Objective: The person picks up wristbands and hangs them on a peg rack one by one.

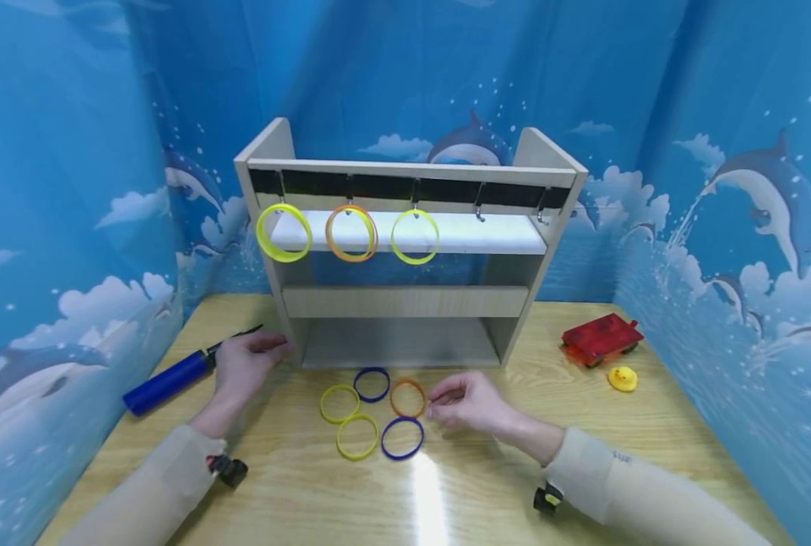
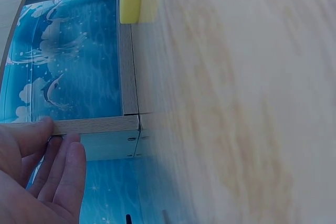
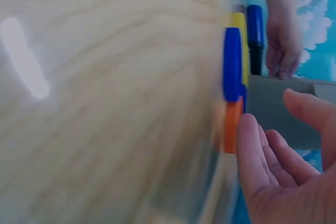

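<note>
My left hand (image 1: 246, 364) is at the lower left side panel of a wooden shelf rack (image 1: 405, 302), its fingertips right at the panel's edge. In the left wrist view, its thumb and nearly straight fingers overlap that edge. My right hand (image 1: 469, 402) has relaxed fingers and a gap between thumb and fingertips (image 3: 247, 129), right beside an orange ring (image 1: 408, 398) on the table. Around that ring lie two blue rings (image 1: 402, 438) and two yellow rings (image 1: 357, 437). Above, yellow rings (image 1: 284, 233), an orange ring with a yellow one (image 1: 351, 233), and another yellow ring (image 1: 415, 237) hang from hooks.
Two more hooks (image 1: 479, 212) are on the rack's right half. A blue cylinder with a black nozzle (image 1: 173, 381) lies left of my left hand. At the right are a red toy cart (image 1: 599, 339) and a yellow rubber duck (image 1: 622, 378). Dolphin-print curtains surround the wooden table (image 1: 337, 500).
</note>
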A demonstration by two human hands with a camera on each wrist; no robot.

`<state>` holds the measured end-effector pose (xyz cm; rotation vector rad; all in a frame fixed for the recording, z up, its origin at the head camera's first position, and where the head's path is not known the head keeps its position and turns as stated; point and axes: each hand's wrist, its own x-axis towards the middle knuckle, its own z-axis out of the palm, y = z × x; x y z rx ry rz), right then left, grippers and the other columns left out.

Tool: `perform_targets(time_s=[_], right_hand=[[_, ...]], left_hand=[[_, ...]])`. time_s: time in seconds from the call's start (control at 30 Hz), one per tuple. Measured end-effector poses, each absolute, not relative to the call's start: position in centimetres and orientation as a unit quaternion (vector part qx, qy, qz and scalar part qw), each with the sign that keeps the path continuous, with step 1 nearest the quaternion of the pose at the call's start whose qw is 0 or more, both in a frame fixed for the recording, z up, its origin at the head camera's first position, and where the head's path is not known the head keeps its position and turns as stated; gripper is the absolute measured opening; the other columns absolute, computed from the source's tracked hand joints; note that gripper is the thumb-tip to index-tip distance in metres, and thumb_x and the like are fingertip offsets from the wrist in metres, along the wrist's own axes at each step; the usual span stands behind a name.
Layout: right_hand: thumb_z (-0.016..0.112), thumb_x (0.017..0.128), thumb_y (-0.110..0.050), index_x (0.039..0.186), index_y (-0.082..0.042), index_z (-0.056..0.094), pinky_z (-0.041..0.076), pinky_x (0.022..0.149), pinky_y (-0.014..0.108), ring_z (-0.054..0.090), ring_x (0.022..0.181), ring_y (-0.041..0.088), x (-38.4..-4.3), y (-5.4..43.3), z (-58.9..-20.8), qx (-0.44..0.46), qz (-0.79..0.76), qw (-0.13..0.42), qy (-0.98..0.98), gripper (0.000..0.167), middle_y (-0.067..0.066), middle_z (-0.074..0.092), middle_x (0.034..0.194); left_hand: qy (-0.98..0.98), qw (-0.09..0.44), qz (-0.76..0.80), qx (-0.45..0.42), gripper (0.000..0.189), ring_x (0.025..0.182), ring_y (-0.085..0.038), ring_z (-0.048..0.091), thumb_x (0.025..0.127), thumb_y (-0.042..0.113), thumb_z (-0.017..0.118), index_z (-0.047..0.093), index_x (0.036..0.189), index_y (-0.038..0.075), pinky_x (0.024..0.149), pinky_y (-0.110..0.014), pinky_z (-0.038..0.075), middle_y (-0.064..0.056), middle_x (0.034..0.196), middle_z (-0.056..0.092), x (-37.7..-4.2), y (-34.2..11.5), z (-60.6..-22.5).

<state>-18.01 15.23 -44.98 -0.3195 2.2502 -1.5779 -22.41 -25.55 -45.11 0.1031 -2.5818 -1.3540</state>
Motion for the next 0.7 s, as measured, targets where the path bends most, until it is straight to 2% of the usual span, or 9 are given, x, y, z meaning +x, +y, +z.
perform_targets(time_s=[0.17, 0.7], right_hand=[[0.087, 0.089, -0.001, 0.117, 0.013, 0.077, 0.070, 0.076, 0.037, 0.080, 0.079, 0.017, -17.9, 15.0, -45.9, -0.114, -0.553, 0.212, 0.798, 0.033, 0.017, 0.085, 0.098], [0.092, 0.087, -0.003, 0.095, 0.003, 0.083, 0.068, 0.065, 0.033, 0.076, 0.065, 0.013, -18.1, 13.3, -46.4, -0.124, -0.485, 0.215, 0.838, 0.013, 0.013, 0.084, 0.082]], left_hand=[[-0.883, 0.115, -0.453, 0.035, 0.025, 0.083, -0.003, 0.073, 0.102, 0.030, 0.085, 0.087, 0.117, 0.010, 0.071, -0.022, 0.057, -0.013, 0.112, 0.088, -22.5, -25.5, -45.1], [-0.881, 0.120, -0.458, 0.024, 0.022, 0.079, 0.001, 0.072, 0.102, 0.026, 0.085, 0.088, 0.116, 0.009, 0.069, -0.022, 0.057, -0.014, 0.110, 0.088, -22.6, -25.6, -45.3]])
